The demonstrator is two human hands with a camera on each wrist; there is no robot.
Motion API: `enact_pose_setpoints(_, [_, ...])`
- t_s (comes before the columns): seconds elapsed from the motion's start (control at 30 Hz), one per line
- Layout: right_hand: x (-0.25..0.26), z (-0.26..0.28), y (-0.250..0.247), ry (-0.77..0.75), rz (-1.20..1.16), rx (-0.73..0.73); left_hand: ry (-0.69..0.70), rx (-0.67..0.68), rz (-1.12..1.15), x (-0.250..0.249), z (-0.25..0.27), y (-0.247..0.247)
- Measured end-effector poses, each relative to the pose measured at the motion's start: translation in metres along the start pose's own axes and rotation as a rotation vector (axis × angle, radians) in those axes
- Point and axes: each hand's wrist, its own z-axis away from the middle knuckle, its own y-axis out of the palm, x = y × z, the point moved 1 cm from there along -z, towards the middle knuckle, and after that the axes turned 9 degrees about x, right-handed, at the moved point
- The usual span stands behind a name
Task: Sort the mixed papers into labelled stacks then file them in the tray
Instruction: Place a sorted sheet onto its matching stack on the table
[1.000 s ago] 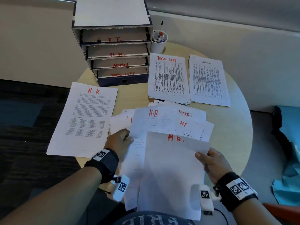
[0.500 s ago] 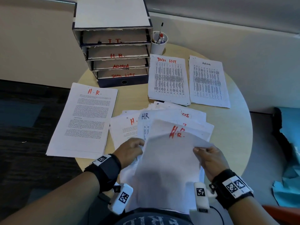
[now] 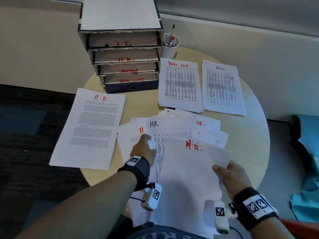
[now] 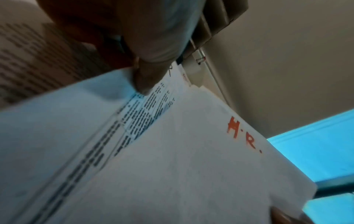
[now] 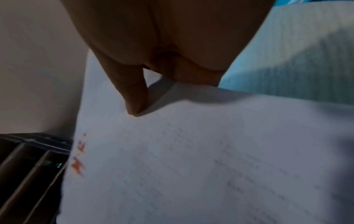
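My right hand [image 3: 220,170] pinches the right edge of a sheet marked H.R. in red [image 3: 189,180], held above the table's near edge; its thumb [image 5: 134,104] lies on top of the sheet. My left hand [image 3: 148,141] grips the left edge of a printed table sheet headed HR in black [image 3: 165,125], thumb [image 4: 142,80] on its top. Both sheets overlap the mixed pile [image 3: 211,133] mid-table. Sorted stacks lie flat: H.R. [image 3: 93,128] left, Task List [image 3: 180,85] and Admin [image 3: 222,87] at the back. The labelled tray [image 3: 120,12] stands behind.
A white cup of pens [image 3: 170,49] stands right of the tray. The round table [image 3: 248,145] ends close on my left, where the H.R. stack overhangs dark floor. A wall runs behind, and something blue [image 3: 309,169] lies on the floor at the right.
My left hand moved from the pile's left edge up and right onto the black HR sheet, which is now uncovered. The red H.R. sheet in my right hand shifted right.
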Motion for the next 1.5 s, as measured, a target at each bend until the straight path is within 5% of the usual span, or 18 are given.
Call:
enact_pose_setpoints(0.17, [0.008, -0.008, -0.001, -0.124, 0.1, 0.02, 0.293, 0.023, 0.333, 0.007, 0.02, -0.007])
enact_pose_setpoints(0.5, [0.024, -0.025, 0.017, -0.067, 0.026, 0.113, 0.368, 0.302, 0.462, 0.014, 0.041, -0.019])
enact_pose_setpoints(0.6, [0.022, -0.028, 0.013, -0.073, 0.142, 0.023, 0.298, 0.31, 0.385, 0.019, 0.04, -0.027])
enact_pose_setpoints(0.7, [0.022, -0.023, 0.014, -0.126, 0.297, -0.009, 0.246, 0.057, 0.214, 0.029, 0.019, -0.04])
enact_pose_setpoints(0.77, [0.024, -0.017, 0.016, -0.163, 0.357, 0.026, 0.208, -0.118, -0.132, 0.031, 0.0, -0.056])
enact_pose_setpoints(0.93, [0.028, -0.003, 0.019, -0.116, 0.264, 0.083, 0.151, 0.009, -0.855, 0.009, -0.04, -0.083])
enact_pose_setpoints(1.03, [0.029, -0.004, 0.016, -0.112, 0.169, 0.091, 0.115, 0.015, -0.888, 0.001, -0.053, -0.088])
enact_pose_setpoints(1.4, [0.032, 0.006, 0.021, -0.196, 0.439, 0.096, 0.182, 0.102, -0.827, -0.005, -0.071, -0.079])
enact_pose_setpoints(1.5, [0.032, 0.006, 0.02, -0.217, 0.418, 0.126, 0.243, 0.04, -0.748, -0.016, -0.07, -0.078])
